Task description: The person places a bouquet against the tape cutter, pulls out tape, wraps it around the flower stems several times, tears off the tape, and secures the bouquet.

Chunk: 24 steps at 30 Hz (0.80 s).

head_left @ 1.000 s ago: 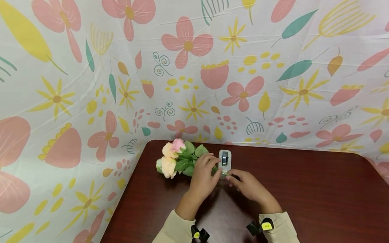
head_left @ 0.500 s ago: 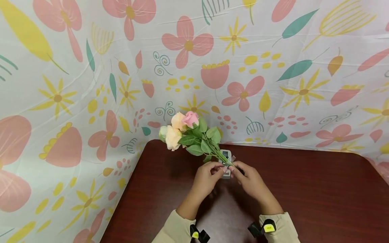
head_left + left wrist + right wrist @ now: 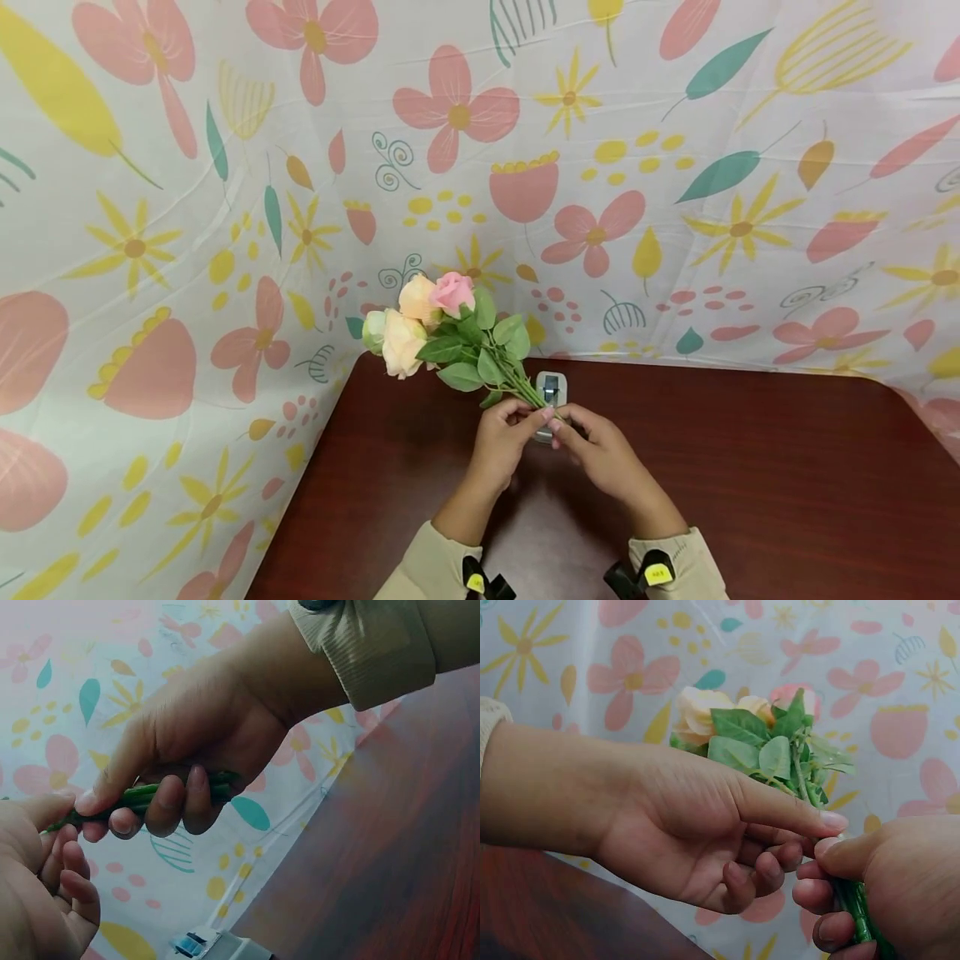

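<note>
In the head view a bouquet of roses (image 3: 480, 346), pink, peach and pale green-white, is held tilted above the table, blooms to the upper left. My right hand (image 3: 603, 457) grips the lower end of the green stems (image 3: 139, 796), fingers curled round them in the left wrist view. Thumb and fingers of my left hand (image 3: 498, 437) pinch the stems just above; both thumbs meet there in the right wrist view. Whether tape lies under the thumbs is hidden. Behind the hands stands a small white tape dispenser (image 3: 552, 385), partly covered by them.
A dark reddish-brown table (image 3: 750, 467) spreads under the hands, its rounded back corners meeting a flower-printed cloth (image 3: 660, 275) that hangs behind and to the left. Black straps with yellow labels sit on both sleeves (image 3: 678, 567).
The bouquet has risen off the table, blooms lifted toward the cloth, then shifted slightly left. My left hand has moved down the stems to meet the right hand. The dispenser has stayed in place.
</note>
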Each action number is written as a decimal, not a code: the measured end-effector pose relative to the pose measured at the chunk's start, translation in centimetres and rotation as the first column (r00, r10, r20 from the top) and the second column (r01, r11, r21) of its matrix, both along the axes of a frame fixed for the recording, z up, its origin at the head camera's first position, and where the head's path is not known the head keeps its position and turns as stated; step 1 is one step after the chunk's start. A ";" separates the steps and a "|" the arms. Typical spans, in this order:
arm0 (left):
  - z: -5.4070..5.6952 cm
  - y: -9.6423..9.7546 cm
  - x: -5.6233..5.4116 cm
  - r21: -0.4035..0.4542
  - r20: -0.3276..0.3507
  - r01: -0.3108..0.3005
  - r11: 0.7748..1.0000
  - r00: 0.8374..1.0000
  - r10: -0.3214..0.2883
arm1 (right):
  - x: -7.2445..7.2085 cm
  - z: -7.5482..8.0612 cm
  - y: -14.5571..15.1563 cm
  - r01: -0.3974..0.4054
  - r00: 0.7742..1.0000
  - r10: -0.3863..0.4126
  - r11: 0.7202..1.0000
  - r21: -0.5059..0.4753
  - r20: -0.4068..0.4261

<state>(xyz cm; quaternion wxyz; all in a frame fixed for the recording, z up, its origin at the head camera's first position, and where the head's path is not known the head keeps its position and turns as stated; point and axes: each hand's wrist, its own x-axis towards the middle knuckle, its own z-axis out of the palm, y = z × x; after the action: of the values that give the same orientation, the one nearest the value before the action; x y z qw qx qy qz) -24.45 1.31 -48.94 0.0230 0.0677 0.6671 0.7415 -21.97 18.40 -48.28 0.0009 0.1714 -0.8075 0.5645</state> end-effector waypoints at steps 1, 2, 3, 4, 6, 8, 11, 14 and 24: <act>0.1 -0.1 0.0 0.012 0.000 -0.002 1.000 1.000 0.002 | 0.1 0.0 -0.1 -0.006 1.000 0.006 1.000 -0.011 0.002; 0.1 -0.1 0.0 0.023 -0.004 -0.001 1.000 1.000 0.001 | 0.1 0.0 -0.2 -0.014 1.000 0.014 1.000 -0.024 0.002; 0.1 -0.1 0.1 0.029 -0.008 0.002 1.000 1.000 -0.001 | 0.1 0.0 -0.2 -0.019 1.000 0.019 0.999 -0.033 0.002; 0.2 -0.2 0.1 0.036 -0.014 0.006 0.999 1.000 -0.005 | 0.1 0.1 -0.2 -0.027 1.000 0.027 0.999 -0.044 0.001; 0.3 -0.2 0.1 0.050 -0.023 0.013 0.999 1.000 -0.012 | 0.1 0.0 -0.2 -0.044 0.999 0.045 0.997 -0.064 0.013; 0.4 -0.2 0.1 0.051 -0.032 0.016 0.999 0.999 -0.015 | 0.0 0.0 -0.2 -0.065 0.997 0.068 0.995 -0.079 0.027; 0.4 -0.3 0.0 0.041 -0.043 0.022 0.999 0.999 -0.020 | -0.1 0.0 0.0 -0.108 0.993 0.112 0.990 -0.096 0.035; 0.5 -0.5 0.0 0.037 -0.052 0.043 0.998 0.998 -0.042 | -0.3 -0.1 0.3 -0.186 0.982 0.187 0.974 -0.127 -0.004; 0.8 -0.9 -0.1 0.107 -0.026 0.113 0.988 0.994 -0.111 | -0.3 -0.1 0.7 -0.343 0.904 0.412 0.856 -0.387 0.112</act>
<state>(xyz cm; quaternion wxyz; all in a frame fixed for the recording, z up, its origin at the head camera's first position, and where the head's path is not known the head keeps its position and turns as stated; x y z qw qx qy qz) -24.50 0.39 -48.18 0.0539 0.1137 0.6212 0.7735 -22.29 19.15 -48.39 -0.1564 0.2691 -0.6376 0.7047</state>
